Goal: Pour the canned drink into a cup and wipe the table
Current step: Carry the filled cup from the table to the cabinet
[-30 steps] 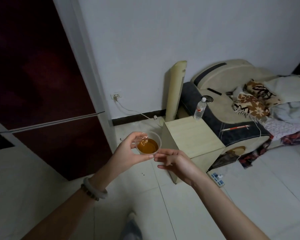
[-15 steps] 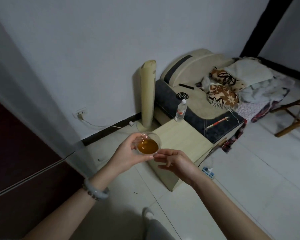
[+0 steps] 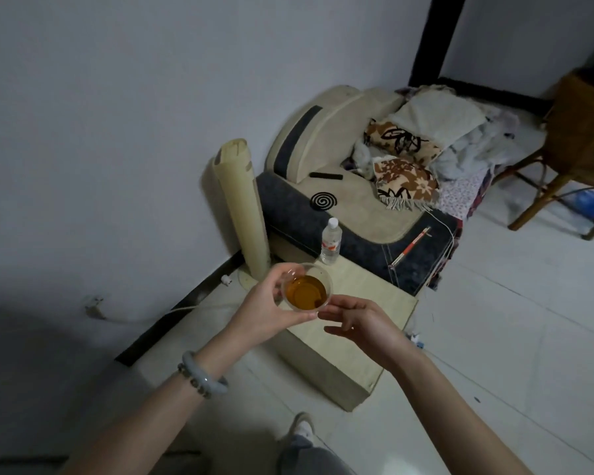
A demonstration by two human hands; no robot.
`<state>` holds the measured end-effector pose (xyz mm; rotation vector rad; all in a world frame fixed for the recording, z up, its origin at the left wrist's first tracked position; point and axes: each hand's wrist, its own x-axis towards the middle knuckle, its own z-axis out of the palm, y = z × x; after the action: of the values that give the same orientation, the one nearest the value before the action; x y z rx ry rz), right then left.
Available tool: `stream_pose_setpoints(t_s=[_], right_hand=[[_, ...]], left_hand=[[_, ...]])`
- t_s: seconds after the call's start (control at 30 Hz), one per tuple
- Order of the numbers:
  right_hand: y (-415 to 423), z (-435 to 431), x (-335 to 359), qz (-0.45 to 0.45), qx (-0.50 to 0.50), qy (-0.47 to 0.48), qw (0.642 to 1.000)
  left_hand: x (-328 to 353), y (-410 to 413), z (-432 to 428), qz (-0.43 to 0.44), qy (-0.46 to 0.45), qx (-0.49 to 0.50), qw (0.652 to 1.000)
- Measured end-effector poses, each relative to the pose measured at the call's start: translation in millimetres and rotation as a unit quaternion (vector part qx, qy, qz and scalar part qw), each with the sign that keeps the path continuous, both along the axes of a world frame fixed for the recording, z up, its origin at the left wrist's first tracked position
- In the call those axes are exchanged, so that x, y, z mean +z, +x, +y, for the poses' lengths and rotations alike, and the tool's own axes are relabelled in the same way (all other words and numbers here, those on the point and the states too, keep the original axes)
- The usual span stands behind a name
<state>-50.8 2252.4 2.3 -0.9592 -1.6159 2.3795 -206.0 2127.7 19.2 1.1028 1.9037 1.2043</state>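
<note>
The view had swung from the doorway toward the low pale wooden table (image 3: 374,303). The left hand (image 3: 261,310) gripped the clear plastic cup of amber drink (image 3: 306,291), the right hand (image 3: 360,320) loosely open beside it, so probably about to set it down.

The view swings right across the room: the dark door and wall socket slip out at the left, while a wicker chair (image 3: 576,138) comes in at the right. The cup (image 3: 306,291) now hangs over the low table's (image 3: 374,303) far-left corner, nearer the water bottle (image 3: 331,242).
</note>
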Motion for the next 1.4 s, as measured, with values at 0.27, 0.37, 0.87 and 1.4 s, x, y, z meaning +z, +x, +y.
stream_pose_setpoints(t_s=[0.27,0.37,0.87,1.4], right_hand=[[-17.1,64.7,-9.4,-0.033,-0.095,-0.017,0.995],[-18.4,82.4,-18.6,-0.059,-0.132,-0.017,0.989],[-46.1,136.2,-150.7,-0.172,-0.232,-0.031,0.957],[-53.8,154.6,-349.3,-0.216,-0.244,-0.065,0.943]], left_hand=[[-14.2,-33.8,92.1,-0.016,-0.001,-0.071,0.997],[-29.5,-38.2,121.3,-0.023,-0.003,-0.100,0.995],[-183.4,-72.5,227.4,-0.062,-0.084,-0.182,0.978],[-389.3,-75.5,254.2,-0.048,-0.122,-0.247,0.960]])
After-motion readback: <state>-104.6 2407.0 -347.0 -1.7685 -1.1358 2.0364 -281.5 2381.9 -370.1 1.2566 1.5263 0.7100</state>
